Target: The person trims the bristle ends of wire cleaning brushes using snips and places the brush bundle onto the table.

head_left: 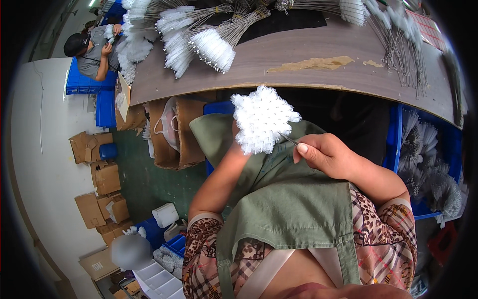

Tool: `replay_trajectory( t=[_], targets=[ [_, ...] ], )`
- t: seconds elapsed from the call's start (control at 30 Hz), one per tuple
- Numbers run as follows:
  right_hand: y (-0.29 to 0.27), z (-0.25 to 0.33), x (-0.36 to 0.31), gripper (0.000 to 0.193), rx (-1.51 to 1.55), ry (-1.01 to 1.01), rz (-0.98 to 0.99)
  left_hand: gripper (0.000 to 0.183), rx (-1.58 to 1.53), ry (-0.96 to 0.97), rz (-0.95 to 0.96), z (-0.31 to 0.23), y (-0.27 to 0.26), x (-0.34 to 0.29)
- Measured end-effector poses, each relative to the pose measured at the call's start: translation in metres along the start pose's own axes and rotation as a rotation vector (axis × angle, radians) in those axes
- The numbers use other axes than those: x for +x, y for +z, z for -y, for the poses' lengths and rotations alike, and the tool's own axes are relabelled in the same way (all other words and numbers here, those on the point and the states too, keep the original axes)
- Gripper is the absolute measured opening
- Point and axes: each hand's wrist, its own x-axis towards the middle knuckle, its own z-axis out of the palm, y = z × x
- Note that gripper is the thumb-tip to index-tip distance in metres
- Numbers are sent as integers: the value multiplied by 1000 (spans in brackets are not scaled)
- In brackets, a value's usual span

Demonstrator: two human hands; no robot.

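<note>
A tight bundle of white-bristled wire brushes (264,119) points its heads up at me, just off the table's near edge. My left hand (236,130) is closed round it from below; most of that hand is hidden behind the bristles. My right hand (326,155) pinches a thin, dark pointed metal tool, seemingly tweezers (289,139), between thumb and fingers. The tool's tip reaches the right side of the bundle. On the table beyond lie more bundles of wire-handled brushes (214,49), some bound with yellow ties.
The brown table (249,77) spans the top, with loose brushes (403,50) at far right. A blue crate (396,137) of brushes stands right, below the tabletop. Cardboard boxes (186,129) sit at left on the green floor (139,174). A co-worker (92,55) handles brushes at far left.
</note>
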Motion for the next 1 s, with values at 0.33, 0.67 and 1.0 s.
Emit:
replay_trajectory(
  t=[0.33,0.67,1.0],
  targets=[
    [0,-5,-1,43,132,52,19,69,-806,-82,194,15,3,8],
    [-3,-5,-3,47,214,85,10,65,-2121,-293,319,15,6,13],
    [-8,-8,-2,43,220,-65,-65,43,-2860,-867,315,11,-3,-15]
  ],
)
